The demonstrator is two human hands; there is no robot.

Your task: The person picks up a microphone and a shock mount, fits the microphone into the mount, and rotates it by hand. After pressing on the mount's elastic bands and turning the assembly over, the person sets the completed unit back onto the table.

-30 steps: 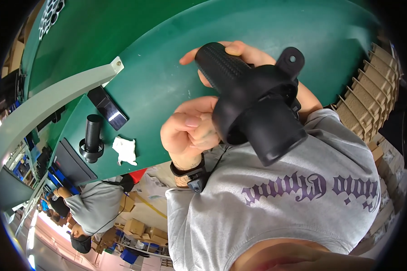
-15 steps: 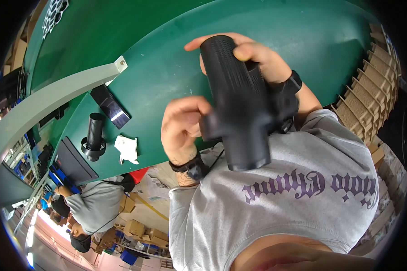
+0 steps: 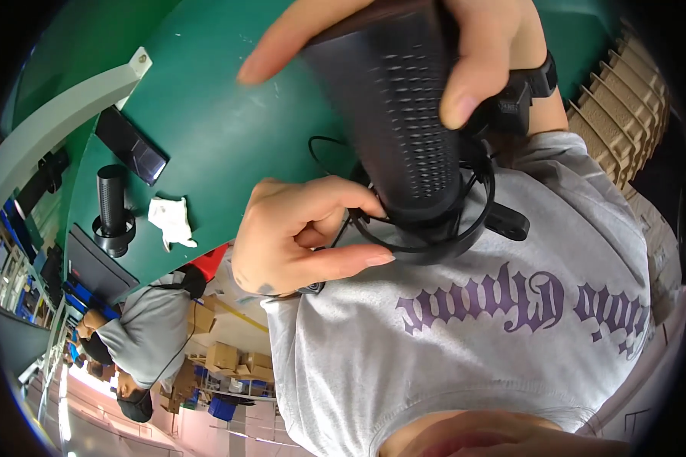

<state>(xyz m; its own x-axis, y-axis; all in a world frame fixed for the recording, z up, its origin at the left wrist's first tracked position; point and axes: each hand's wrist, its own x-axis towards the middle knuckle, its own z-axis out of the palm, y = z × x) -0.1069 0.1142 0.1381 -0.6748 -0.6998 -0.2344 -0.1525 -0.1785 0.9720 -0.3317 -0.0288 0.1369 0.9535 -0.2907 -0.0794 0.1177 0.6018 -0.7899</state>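
Note:
Close in front of my chest is a black microphone [image 3: 411,114], a tapering cylinder with a perforated grille, tilted toward me. My right hand [image 3: 503,46] grips its upper end, thumb on the near side and a finger stretched past the far edge. Around the microphone's lower end sits a black ring mount [image 3: 465,247] with a small slotted bracket [image 3: 507,221] at its side. My left hand [image 3: 297,236] pinches the ring's left edge between thumb and forefinger. A thin black cable [image 3: 324,139] loops out behind the microphone.
On the green table [image 3: 213,99] at left stand a similar black microphone in a ring [image 3: 113,209], a phone [image 3: 132,145], a crumpled white cloth [image 3: 171,219] and a dark flat case [image 3: 99,263]. A pale curved bar [image 3: 68,107] crosses there. Cardboard dividers [image 3: 617,99] stand right; another person [image 3: 152,320] works lower left.
The microphone has come closer to the camera and turned, bringing the ring mount into view. My left hand has moved to the ring; my right hand has stayed on the microphone's upper end.

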